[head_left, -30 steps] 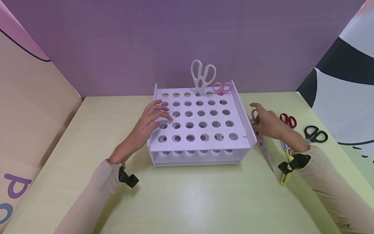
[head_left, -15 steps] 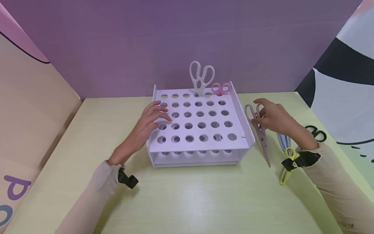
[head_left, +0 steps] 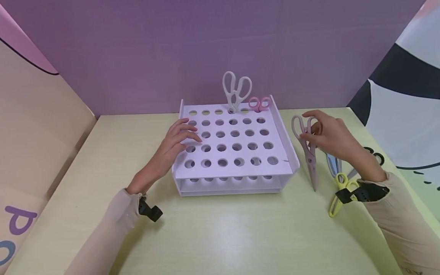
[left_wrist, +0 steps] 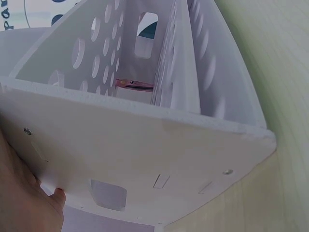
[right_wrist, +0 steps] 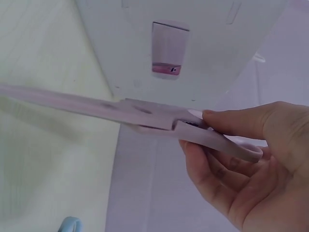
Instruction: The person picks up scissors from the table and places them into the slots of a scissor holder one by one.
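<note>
A white rack [head_left: 230, 154] with rows of round holes stands on the table. My left hand [head_left: 172, 147] rests over its left edge with relaxed fingers; in the left wrist view the thumb lies along the side panel [left_wrist: 106, 140]. My right hand [head_left: 331, 135] pinches a pair of pale pink scissors [head_left: 311, 162] by one handle loop, right of the rack. Their blades point down in the head view. The right wrist view shows thumb and fingers on the handle of these scissors [right_wrist: 149, 115]. White scissors [head_left: 237, 103] and small pink scissors [head_left: 259, 108] stand in the back row, handles up.
Right of the rack lie yellow scissors [head_left: 336, 206], blue scissors [head_left: 332, 164] and black-handled scissors [head_left: 379, 158], partly covered by the right arm. Red-handled scissors from earlier are hidden behind the right hand. A purple wall [head_left: 154, 57] rises behind the table.
My right hand has lifted the pale pink scissors and moved back and to the right with them; their blades hang more upright. The left hand stays on the rack.
</note>
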`<state>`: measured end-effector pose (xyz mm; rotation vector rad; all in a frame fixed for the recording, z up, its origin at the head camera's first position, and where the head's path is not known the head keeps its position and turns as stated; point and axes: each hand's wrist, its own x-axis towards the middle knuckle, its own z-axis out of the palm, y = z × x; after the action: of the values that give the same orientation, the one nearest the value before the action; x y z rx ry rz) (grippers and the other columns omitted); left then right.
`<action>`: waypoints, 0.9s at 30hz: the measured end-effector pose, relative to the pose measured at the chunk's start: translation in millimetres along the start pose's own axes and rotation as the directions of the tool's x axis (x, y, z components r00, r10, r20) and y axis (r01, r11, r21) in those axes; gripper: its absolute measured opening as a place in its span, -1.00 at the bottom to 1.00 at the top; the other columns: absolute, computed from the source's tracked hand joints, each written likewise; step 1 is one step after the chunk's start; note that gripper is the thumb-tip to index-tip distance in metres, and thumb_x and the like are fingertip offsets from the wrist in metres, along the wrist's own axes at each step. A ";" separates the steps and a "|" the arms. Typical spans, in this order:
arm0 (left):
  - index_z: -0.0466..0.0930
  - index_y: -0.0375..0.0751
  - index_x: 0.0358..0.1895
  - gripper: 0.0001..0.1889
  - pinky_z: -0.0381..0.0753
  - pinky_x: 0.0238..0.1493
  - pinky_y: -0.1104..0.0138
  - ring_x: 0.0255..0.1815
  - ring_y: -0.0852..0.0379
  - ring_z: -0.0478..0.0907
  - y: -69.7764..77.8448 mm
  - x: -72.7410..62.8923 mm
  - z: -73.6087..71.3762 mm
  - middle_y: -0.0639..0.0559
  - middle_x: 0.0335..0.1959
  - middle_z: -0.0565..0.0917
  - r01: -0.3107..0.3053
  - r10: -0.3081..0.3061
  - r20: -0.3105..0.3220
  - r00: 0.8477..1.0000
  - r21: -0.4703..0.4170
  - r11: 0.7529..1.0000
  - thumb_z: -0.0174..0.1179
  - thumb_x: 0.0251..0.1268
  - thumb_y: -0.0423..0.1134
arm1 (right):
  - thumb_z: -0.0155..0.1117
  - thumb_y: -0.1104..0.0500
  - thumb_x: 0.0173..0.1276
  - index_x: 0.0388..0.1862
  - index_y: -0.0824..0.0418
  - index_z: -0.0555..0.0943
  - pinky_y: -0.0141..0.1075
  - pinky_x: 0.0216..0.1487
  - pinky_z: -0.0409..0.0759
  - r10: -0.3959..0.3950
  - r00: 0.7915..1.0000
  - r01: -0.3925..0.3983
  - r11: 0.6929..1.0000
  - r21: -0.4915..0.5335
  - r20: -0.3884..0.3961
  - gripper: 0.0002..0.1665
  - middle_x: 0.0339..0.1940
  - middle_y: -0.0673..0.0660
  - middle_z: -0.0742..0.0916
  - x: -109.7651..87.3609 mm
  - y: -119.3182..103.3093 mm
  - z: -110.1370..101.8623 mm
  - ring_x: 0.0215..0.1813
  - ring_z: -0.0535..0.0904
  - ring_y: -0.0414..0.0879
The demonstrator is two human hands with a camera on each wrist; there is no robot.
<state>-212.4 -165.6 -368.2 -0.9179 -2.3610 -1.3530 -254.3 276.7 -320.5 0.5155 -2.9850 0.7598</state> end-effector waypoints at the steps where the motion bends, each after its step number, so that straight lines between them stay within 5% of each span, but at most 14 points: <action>1: 0.67 -0.25 -0.09 -0.59 -0.13 0.52 -0.02 0.54 -0.02 0.03 -0.1 0.0 0.2 -0.17 0.21 0.50 0.000 0.000 0.000 1.000 0.000 1.000 -0.18 0.20 -0.52 | 0.41 0.22 0.28 0.39 0.29 0.32 -0.39 -0.46 0.53 -0.002 1.000 0.002 1.000 -0.003 -0.009 -0.24 -0.32 0.21 0.72 -1.2 -1.6 -0.6 -0.39 0.62 0.00; 13: 0.68 -0.25 -0.09 -0.58 -0.14 0.53 -0.02 0.55 -0.04 0.02 -0.5 -0.3 1.1 -0.16 0.21 0.50 -0.005 0.005 -0.001 1.000 -0.009 1.000 -0.18 0.20 -0.54 | 0.42 0.22 0.29 0.31 0.25 0.44 -0.46 -0.48 0.49 -0.097 0.987 0.090 0.994 -0.055 -0.128 -0.37 -0.38 0.15 0.71 -22.2 -19.6 -9.2 -0.42 0.54 -0.04; 27: 0.68 -0.25 -0.11 -0.58 -0.13 0.52 -0.01 0.54 -0.02 0.03 -0.5 -0.8 1.8 -0.17 0.23 0.50 0.005 -0.005 -0.017 1.000 -0.021 1.000 -0.19 0.20 -0.53 | 0.45 0.31 0.22 0.19 0.27 0.56 -0.64 -0.45 0.40 -0.223 0.909 0.214 0.975 -0.065 -0.353 -0.46 -0.44 0.14 0.72 -36.2 -38.1 -15.4 -0.47 0.47 -0.34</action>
<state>-211.9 -164.6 -369.9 -0.9029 -2.3421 -1.3843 -208.9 263.7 -292.9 0.6218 -2.5450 0.7072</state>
